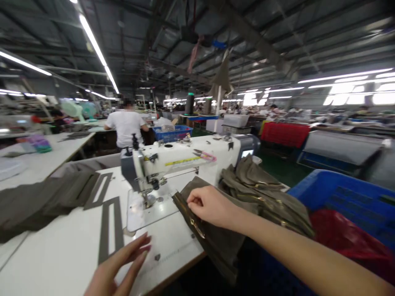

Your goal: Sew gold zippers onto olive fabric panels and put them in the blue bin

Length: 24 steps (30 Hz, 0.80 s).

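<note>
My right hand (212, 207) is closed in a pinch at the edge of an olive-brown fabric piece (220, 242) fitted with a zipper (195, 225). This piece lies partly on the sewing table (173, 263) and hangs over its front edge. My left hand (123, 267) is held above the table front with thumb and fingers apart, holding nothing. Beside it lies a grey-brown fabric strip frame (104, 230) with a long slot. The white sewing machine (182, 158) stands just beyond both hands, its presser foot (148, 200) left of the zippered piece. Nothing lies under the foot.
More zippered fabric pieces (262, 185) are heaped at the machine's right end. A blue crate (327, 185) with a red plastic bag (348, 230) stands at right. Dark fabric (40, 201) covers the table's left. A person in a white shirt (126, 127) works beyond the machine.
</note>
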{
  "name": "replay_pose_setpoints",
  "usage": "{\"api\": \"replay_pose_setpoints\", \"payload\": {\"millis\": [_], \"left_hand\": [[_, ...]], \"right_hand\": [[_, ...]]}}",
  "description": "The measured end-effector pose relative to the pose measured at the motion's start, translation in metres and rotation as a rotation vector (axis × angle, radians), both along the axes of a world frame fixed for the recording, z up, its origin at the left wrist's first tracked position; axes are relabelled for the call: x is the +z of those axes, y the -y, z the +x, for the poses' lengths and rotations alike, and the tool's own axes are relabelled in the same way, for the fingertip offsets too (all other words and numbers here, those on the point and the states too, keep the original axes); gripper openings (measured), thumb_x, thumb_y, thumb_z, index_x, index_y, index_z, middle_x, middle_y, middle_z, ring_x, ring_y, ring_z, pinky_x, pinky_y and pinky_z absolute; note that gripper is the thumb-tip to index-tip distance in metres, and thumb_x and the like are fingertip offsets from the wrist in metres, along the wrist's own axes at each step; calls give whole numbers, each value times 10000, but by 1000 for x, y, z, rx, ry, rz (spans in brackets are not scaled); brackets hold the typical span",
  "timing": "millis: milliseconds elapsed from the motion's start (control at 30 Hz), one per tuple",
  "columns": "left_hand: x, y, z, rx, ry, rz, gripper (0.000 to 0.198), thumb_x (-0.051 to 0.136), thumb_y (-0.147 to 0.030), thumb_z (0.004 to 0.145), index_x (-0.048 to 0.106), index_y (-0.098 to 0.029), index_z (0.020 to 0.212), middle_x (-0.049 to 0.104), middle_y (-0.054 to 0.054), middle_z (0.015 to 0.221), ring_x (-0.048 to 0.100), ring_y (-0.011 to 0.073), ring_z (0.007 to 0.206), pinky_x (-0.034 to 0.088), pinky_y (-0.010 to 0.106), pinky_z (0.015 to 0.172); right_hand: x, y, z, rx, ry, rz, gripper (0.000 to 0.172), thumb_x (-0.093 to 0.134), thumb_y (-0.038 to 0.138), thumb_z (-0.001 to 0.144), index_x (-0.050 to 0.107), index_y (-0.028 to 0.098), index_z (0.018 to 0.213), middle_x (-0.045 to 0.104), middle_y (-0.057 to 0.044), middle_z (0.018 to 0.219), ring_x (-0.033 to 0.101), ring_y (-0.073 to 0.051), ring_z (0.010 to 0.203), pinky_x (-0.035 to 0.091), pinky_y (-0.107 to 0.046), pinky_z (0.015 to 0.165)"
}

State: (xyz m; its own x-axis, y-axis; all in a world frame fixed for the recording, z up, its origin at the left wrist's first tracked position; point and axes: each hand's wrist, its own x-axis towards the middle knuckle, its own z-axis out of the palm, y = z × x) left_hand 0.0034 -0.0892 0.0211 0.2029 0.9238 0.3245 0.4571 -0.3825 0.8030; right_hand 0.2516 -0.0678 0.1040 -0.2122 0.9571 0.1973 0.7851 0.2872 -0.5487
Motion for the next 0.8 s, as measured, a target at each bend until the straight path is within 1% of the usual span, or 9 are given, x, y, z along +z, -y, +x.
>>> {"api": "replay_pose_setpoints", "payload": {"millis": [100,167,233,300,367,500,600,700,800], "left_hand": [[-1,4,2,-128,52,-188,405,410,-360,865,419,-206,1239,652,59,959,649,200,799,540,323,717],[2,0,4,-72,-84,-90,371,387,-273,867,423,-190,1226,625,67,912,631,182,727,532,311,646],[9,-7,3,-37,-289,88,328,418,-198,847,484,-196,1168,589,78,941,601,189,777,510,324,672],[18,-16,3,-99,-470,253,322,474,-139,819,521,-213,1128,566,84,1026,559,214,915,471,360,769],[27,-27,4,-233,-602,320,347,538,-98,787,530,-221,1112,583,64,1045,531,220,979,411,390,859],[34,-40,8,-452,-797,262,217,610,-98,749,614,-213,933,629,-1,828,568,174,808,334,390,898],[29,-37,11,-476,-882,307,123,619,-158,763,651,-230,857,599,15,861,546,190,830,335,373,848],[23,-29,19,-491,-853,363,165,596,-194,793,627,-230,951,574,31,908,525,197,863,325,363,837],[19,-24,34,-640,-781,415,139,554,-247,830,609,-219,955,563,26,902,513,173,823,342,323,789]], "right_hand": [[-50,-21,-51,116,-40,-91,175,474,87,717,639,143,710,622,10,546,558,-96,488,372,-175,479],[-73,-27,-69,159,-43,-106,165,482,86,715,638,141,698,635,-11,589,565,-108,527,372,-187,502],[-83,-28,-77,186,-36,-99,158,489,81,708,632,143,677,635,-23,619,556,-120,556,362,-203,521],[-85,-26,-78,226,-27,-85,162,484,77,710,618,149,656,619,-19,614,538,-123,557,348,-216,531],[-82,-21,-76,282,-25,-73,161,482,71,714,605,156,653,608,-10,623,531,-123,573,347,-220,548],[-74,-3,-58,333,-26,-43,145,480,92,763,598,167,724,609,-13,712,546,-131,661,377,-230,620],[-71,18,-34,232,52,6,39,551,189,779,578,183,751,590,-22,755,538,-166,734,387,-276,662],[-76,42,-13,105,119,25,93,634,244,737,552,199,741,564,-25,773,523,-191,755,397,-311,667],[-89,65,-1,27,101,107,109,605,252,767,526,204,708,538,-28,749,518,-192,726,411,-330,657]]}}
